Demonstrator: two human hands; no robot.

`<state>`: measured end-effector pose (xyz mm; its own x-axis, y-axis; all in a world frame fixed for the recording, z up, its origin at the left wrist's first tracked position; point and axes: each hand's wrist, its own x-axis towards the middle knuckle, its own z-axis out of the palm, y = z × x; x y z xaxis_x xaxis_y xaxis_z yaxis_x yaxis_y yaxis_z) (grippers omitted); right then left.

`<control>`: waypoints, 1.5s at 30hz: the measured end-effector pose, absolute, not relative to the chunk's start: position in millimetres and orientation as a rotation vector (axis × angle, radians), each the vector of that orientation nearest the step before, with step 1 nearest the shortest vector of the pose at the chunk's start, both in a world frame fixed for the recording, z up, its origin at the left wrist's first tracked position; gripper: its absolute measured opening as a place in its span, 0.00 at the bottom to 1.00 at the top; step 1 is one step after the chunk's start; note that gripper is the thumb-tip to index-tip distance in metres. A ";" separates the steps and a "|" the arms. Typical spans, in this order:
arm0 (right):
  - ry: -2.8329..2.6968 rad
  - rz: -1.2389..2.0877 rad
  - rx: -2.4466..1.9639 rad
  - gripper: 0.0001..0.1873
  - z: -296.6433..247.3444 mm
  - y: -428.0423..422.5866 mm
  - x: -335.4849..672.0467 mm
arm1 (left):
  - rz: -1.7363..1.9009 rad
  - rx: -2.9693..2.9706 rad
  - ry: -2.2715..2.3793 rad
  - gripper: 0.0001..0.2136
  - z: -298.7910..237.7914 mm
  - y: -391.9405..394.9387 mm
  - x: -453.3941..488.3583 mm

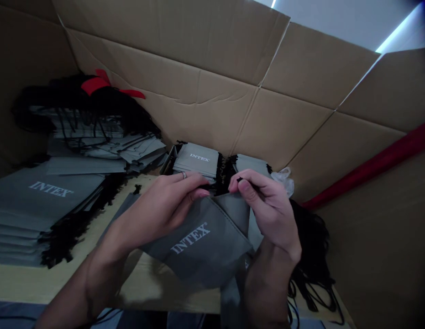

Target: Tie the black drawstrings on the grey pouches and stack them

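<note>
A grey fabric pouch [202, 244] printed INTEX is held over the wooden table [34, 281] by both hands. My left hand [164, 205], with a ring on one finger, lies curled over the pouch's upper left part and grips its top edge. My right hand [270, 205] pinches the top right of the pouch, where a black drawstring [221, 180] runs between the two hands. More grey fabric hangs below the pouch, partly hidden by my right wrist.
A stack of grey INTEX bags [37, 201] lies at the left, with a taller pile under black cords and a red strip [96, 84] behind. Small pouches [198, 161] stand at the back. Cardboard walls [212, 59] enclose the table; black cords [313, 260] tangle at the right.
</note>
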<state>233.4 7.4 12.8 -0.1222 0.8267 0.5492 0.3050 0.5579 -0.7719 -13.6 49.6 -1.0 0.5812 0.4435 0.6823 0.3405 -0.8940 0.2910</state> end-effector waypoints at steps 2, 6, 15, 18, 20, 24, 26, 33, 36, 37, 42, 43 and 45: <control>-1.767 0.442 -0.899 0.12 13.0 8.3 235.2 | 1.167 2.669 0.685 0.08 -0.5 50.2 -15.3; -1.759 0.354 -0.860 0.07 3.6 10.8 234.4 | 1.176 2.665 0.672 0.09 1.0 51.3 -17.7; -1.721 0.149 -0.697 0.07 -2.2 16.8 212.6 | 1.143 2.661 0.674 0.10 2.8 51.3 -18.5; -1.712 0.109 -0.718 0.06 -1.3 17.4 209.6 | 1.138 2.656 0.689 0.09 2.4 51.2 -19.0; -1.724 0.123 -0.731 0.05 -3.3 18.1 209.5 | 1.141 2.652 0.682 0.09 2.3 51.3 -19.3; -1.651 0.160 -0.783 0.11 -11.1 20.8 209.0 | 1.141 2.640 0.667 0.10 2.4 51.3 -19.3; -1.626 0.147 -0.795 0.12 -14.0 22.0 208.6 | 1.143 2.642 0.678 0.09 2.4 51.4 -19.0; -1.663 0.293 -0.877 0.13 -3.3 17.6 222.7 | 1.223 2.631 0.670 0.08 2.0 53.4 -17.6; -1.866 0.437 -0.929 0.23 3.8 14.9 231.1 | 1.327 2.602 0.676 0.06 3.1 52.4 -18.6; -1.926 0.460 -0.934 0.23 4.7 14.6 232.2 | 1.351 2.595 0.679 0.06 3.6 51.8 -19.2; -1.851 0.491 -0.841 0.23 -0.9 17.5 223.6 | 1.355 2.564 0.600 0.07 2.7 50.1 -19.6; -1.851 0.476 -0.786 0.25 -2.8 18.9 220.5 | 1.346 2.539 0.566 0.09 1.9 50.2 -19.1; -1.876 0.426 -0.667 0.25 -5.6 22.1 214.7 | 1.317 2.483 0.495 0.10 0.1 50.6 -18.3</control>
<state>214.7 22.1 -5.6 -0.2929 0.6240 0.7245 0.2501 0.7813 -0.5718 -18.3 50.6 0.1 0.5239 0.4267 0.7372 0.1649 -0.8999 0.4037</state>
